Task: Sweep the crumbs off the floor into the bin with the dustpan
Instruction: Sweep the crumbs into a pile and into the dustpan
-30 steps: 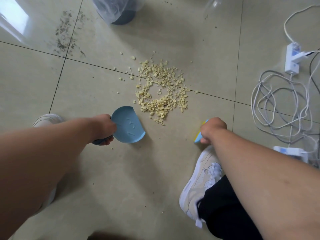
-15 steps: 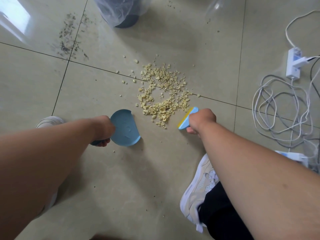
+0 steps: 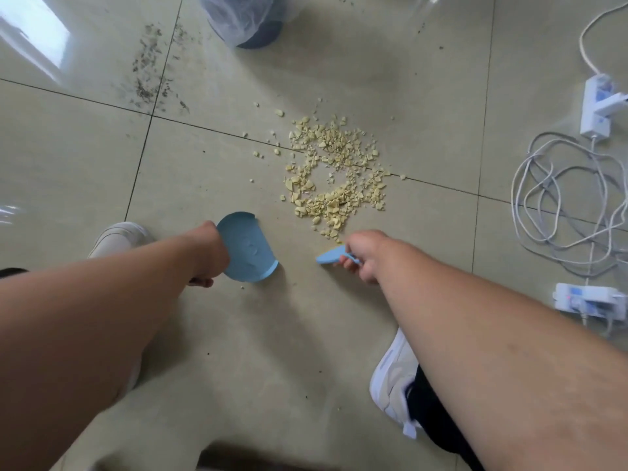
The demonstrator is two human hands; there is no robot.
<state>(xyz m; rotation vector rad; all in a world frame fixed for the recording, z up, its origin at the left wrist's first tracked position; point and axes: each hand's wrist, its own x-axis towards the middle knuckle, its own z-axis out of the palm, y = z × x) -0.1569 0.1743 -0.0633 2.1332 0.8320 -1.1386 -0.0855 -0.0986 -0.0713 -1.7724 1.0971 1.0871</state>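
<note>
right hand (image 3: 365,254) pulled back gripping 1 brush (image 3: 331,257); left hand (image 3: 207,256) grips 1 dustpan (image 3: 248,248).

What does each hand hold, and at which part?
Left hand grips the round blue plastic dustpan by its handle; right hand grips the small blue brush by its handle.

- The pile of pale yellow broken crumbs (image 3: 334,178) lies on the beige tiled floor (image 3: 306,334), across a grout line.
- The light blue plastic dustpan (image 3: 246,248) sits just left of and nearer than the pile, held by the left hand (image 3: 209,256).
- The small blue hand brush (image 3: 331,257) lies at the pile's near edge, gripped by the right hand (image 3: 365,254).
- The dark bin with a clear plastic liner (image 3: 248,18) stands beyond the pile, well apart.
- The tangle of white cables (image 3: 571,198) lies far right.
</note>
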